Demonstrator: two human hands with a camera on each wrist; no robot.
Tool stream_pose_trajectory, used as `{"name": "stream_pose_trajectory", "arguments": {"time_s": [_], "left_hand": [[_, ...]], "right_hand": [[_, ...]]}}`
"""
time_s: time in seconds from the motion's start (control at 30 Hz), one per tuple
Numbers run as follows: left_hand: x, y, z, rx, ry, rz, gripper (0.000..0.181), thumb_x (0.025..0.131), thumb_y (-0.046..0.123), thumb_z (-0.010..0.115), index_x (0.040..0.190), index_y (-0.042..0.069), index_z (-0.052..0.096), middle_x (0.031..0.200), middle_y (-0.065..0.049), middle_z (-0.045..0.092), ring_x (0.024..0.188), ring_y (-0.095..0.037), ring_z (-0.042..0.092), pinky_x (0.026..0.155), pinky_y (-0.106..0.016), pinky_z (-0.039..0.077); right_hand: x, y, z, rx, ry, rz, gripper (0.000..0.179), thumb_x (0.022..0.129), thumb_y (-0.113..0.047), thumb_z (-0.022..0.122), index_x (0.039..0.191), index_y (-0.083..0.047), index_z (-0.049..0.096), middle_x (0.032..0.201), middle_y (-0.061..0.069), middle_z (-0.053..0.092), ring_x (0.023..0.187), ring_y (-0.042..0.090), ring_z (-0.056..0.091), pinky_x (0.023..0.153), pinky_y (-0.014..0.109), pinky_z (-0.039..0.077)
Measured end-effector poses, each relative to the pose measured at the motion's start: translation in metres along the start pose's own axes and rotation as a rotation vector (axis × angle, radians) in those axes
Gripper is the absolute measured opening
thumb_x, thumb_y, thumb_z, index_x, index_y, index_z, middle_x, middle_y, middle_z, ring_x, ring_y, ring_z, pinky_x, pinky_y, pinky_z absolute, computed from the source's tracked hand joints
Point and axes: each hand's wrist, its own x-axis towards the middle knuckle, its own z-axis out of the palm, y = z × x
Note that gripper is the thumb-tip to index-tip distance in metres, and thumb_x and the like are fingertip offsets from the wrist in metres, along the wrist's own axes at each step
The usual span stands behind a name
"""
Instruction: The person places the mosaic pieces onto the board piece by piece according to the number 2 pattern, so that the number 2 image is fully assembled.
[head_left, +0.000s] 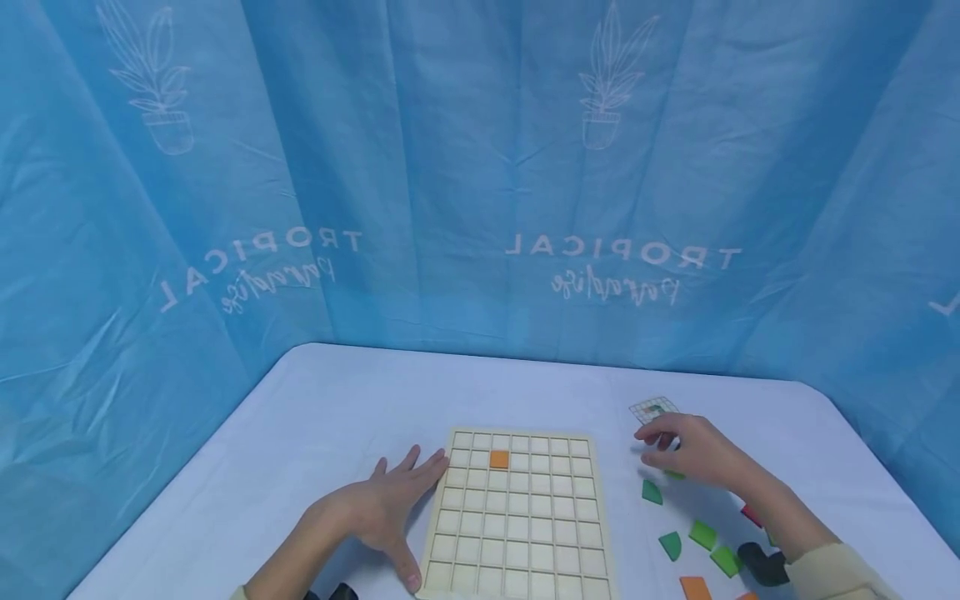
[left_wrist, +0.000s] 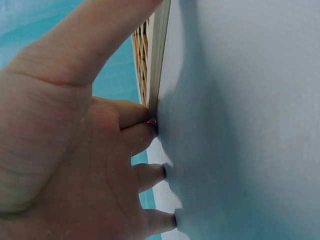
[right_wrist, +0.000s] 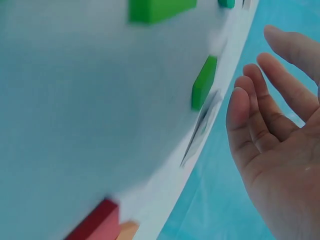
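Observation:
A pale wooden grid board [head_left: 517, 527] lies on the white table, with one orange square tile [head_left: 498, 459] in a cell of its second row from the far edge. My left hand [head_left: 384, 510] rests with spread fingers at the board's left edge, thumb near the front corner. In the left wrist view its fingertips [left_wrist: 162, 220] touch the tabletop. To the right of the board my right hand [head_left: 693, 450] hovers above the table, fingers loosely bent and holding nothing. Below it is a green piece [right_wrist: 204, 84], partly hidden in the head view. Just beyond lies a printed grid card [head_left: 651, 407].
Right of the board are scattered dark green quarter-round pieces [head_left: 671, 546], light green pieces [head_left: 702, 534], an orange piece [head_left: 695, 588] and a red piece [head_left: 752, 515]. A black object [head_left: 762, 565] sits by the right forearm. A blue printed curtain [head_left: 465, 167] surrounds the table.

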Motion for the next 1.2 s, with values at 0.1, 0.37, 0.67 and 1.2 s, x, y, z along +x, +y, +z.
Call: {"name": "stream_pose_trajectory", "arguments": {"time_s": [0.1,0.37,0.67,1.2], "left_hand": [[-0.001,0.0,0.0,0.001,0.003,0.001,0.144,0.041,0.065,0.086,0.156,0.017,0.014,0.161,-0.001,0.011,0.145,-0.033,-0.002,0.107,-0.066,0.002],[0.0,-0.001,0.0,-0.006,0.006,0.01,0.144,0.041,0.065,0.085,0.156,0.017,0.013,0.161,-0.001,0.01,0.145,-0.033,-0.003,0.107,-0.066,0.0],[0.0,-0.001,0.0,-0.001,0.004,0.001,0.144,0.041,0.065,0.085,0.156,0.018,0.013,0.161,-0.001,0.01,0.145,-0.033,-0.002,0.107,-0.066,0.001],[0.001,-0.001,0.001,-0.005,-0.003,-0.008,0.144,0.041,0.066,0.085,0.156,0.018,0.013,0.161,0.0,0.01,0.145,-0.032,-0.002,0.107,-0.066,0.001]], "right_hand": [[-0.005,0.005,-0.004,-0.004,0.009,0.041,0.031,0.081,-0.021,0.078,0.109,-0.01,0.071,0.092,-0.002,0.064,0.08,0.015,0.055,0.058,0.027,0.049],[-0.015,0.023,-0.009,0.019,0.011,0.115,0.038,0.079,-0.026,0.08,0.112,-0.011,0.071,0.097,-0.003,0.065,0.083,0.015,0.056,0.064,0.029,0.048],[-0.019,0.025,-0.007,0.056,-0.045,0.18,0.048,0.073,-0.026,0.083,0.115,-0.007,0.07,0.092,-0.001,0.063,0.082,0.017,0.054,0.068,0.033,0.045],[-0.023,0.028,-0.005,0.053,-0.089,0.145,0.034,0.072,-0.019,0.084,0.104,-0.017,0.074,0.09,-0.004,0.062,0.081,0.018,0.052,0.068,0.033,0.045]]}}
